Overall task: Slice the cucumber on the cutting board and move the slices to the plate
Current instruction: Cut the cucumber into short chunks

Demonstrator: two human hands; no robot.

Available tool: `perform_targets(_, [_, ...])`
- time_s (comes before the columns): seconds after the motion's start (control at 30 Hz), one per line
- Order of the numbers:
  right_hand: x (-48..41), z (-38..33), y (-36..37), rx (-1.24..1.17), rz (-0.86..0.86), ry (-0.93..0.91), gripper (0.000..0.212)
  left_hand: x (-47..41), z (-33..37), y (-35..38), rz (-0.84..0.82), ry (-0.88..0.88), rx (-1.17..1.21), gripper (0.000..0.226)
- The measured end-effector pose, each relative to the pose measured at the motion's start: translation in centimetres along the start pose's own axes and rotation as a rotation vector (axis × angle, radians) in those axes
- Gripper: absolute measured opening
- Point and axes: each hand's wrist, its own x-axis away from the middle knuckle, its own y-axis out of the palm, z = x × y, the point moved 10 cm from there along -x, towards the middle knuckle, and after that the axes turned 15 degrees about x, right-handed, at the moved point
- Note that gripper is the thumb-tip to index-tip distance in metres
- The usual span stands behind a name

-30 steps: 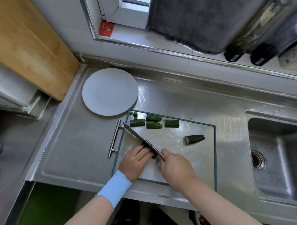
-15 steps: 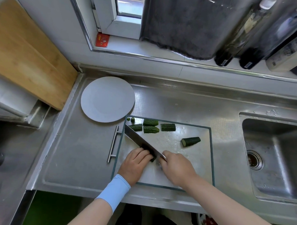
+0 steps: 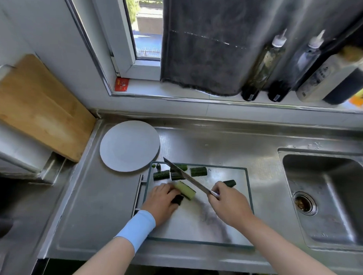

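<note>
On the steel cutting board, my left hand holds a halved cucumber piece, pale cut face up. A dark piece lies under its fingers. My right hand grips the knife by its handle, the blade lifted and pointing up-left over the cut pieces. Several cucumber chunks lie along the board's far edge, with small end bits at its left corner. Another chunk shows just behind my right hand. The white plate sits bare, beyond the board's left corner.
A steel sink opens at the right. A wooden board leans at the left. Several bottles and a dark cloth line the windowsill behind the steel counter. The cutting board's handle sticks out left.
My right hand has moved right and raised the knife off the piece. The halved cucumber now shows beside my left hand's fingers. The camera has tilted up.
</note>
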Motion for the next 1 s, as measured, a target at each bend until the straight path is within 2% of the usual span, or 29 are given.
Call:
perform_targets(0.17, [0.0, 1.4, -0.9, -0.062, 0.027, 0.080, 0.012, -1.9, 1.1, -1.6, 0.035, 0.023, -0.027, 0.037])
perform_targets(0.27, [-0.4, 2.3, -1.6, -0.115, 0.044, 0.134, 0.015, -3.8, 2.7, -0.6, -0.082, 0.040, -0.147, 0.045])
perform_targets(0.53, [-0.4, 4.7, -3.3, -0.178, 0.079, 0.202, 0.021, -7.5, 3.6, 1.8, -0.346, 0.040, -0.261, 0.041])
perform_targets(0.73, [-0.6, 6.8, -3.8, -0.207, 0.095, 0.248, 0.020, -8.8, 4.2, 1.9, -0.301, 0.002, -0.114, 0.044])
perform_targets(0.87, [-0.7, 8.0, -3.9, -0.233, 0.100, 0.269, 0.019, -8.4, 3.9, 2.9, -0.292, -0.024, -0.089, 0.056])
perform_targets(1.0, [-1.0, 9.0, -4.0, -0.247, 0.102, 0.277, 0.019, -8.6, 4.7, 3.1, -0.256, -0.007, -0.056, 0.052])
